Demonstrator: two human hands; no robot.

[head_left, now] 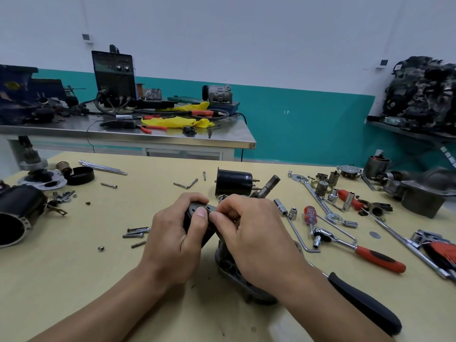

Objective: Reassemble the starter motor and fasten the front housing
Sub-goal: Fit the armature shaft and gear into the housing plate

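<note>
My left hand (pixel 177 233) was curled round the one dark starter motor (pixel 197 209) at the centre of the frame, thumb on its end plate. My right hand (pixel 249 235) pinched that plate's edge with bent fingertips. One grey front housing (pixel 228 269) rested beneath it on the tabletop (pixel 74 280). One black solenoid (pixel 234 181) stood just behind, and one red-handled ratchet (pixel 357 250) lay at the right.

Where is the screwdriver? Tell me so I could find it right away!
Look at the yellowish table, right of the person's right hand, among the shiny tools. The screwdriver lies just beyond the head of the ratchet. Its stubby handle is red with a dark stripe; the ratchet's is long, orange and black.
</note>
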